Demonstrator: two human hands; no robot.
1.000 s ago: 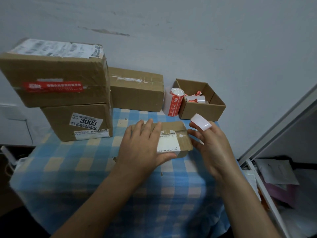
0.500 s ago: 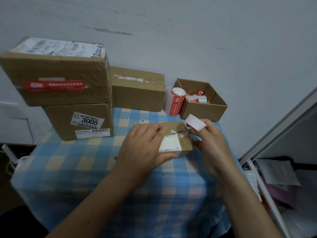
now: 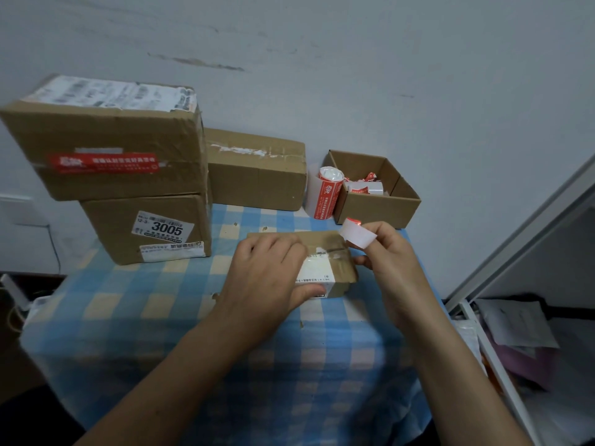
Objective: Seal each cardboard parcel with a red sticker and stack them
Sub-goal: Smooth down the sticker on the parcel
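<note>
Brown parcel (image 3: 336, 252) in the middle of the checked desk (image 3: 128, 304).
Left hand (image 3: 270, 278) grips it, fingers on top, thumb in front. Right hand (image 3: 389, 262), at its 3 o'clock, pinches a sticker (image 3: 357, 236).

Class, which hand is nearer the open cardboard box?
Right. The right hand hovers just in front of the open box; the left hand holds the small parcel.

left hand (image 3: 270, 278) on parcel (image 3: 336, 252), right hand (image 3: 392, 272): sticker (image 3: 357, 237)
</note>
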